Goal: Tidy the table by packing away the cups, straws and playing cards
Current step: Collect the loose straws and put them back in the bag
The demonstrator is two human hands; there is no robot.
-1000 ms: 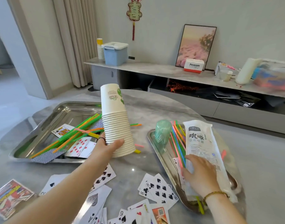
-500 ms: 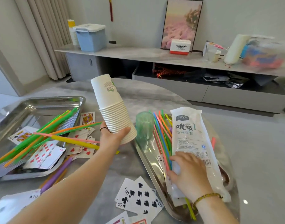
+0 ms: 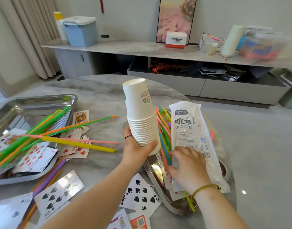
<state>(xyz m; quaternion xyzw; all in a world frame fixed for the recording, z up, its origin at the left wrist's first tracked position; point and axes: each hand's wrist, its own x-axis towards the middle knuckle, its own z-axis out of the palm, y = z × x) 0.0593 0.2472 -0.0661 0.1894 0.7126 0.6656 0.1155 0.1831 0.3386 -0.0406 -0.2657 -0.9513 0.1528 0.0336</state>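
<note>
My left hand (image 3: 136, 150) grips the lower end of an upside-down stack of white paper cups (image 3: 140, 113), held upright over the left end of the right metal tray (image 3: 154, 169). My right hand (image 3: 188, 166) rests with fingers spread on a white straw bag (image 3: 190, 131) lying in that tray, beside several coloured straws (image 3: 163, 138). More straws (image 3: 47, 129) lie across the left metal tray (image 3: 42, 103) and the table. Playing cards (image 3: 140, 194) are scattered over the table and in the left tray. The green cup seen earlier is hidden behind the stack.
The round marble table (image 3: 100, 90) ends close behind the trays. Behind it runs a low grey cabinet (image 3: 175, 52) with a blue lidded box (image 3: 80, 30), a Panasonic box (image 3: 176, 39), a framed picture and bottles. Curtains hang at the left.
My left hand has carried the cup stack rightward, from beside the left tray to over the right tray's left end. The view turned right. My right hand stays on the straw bag.
</note>
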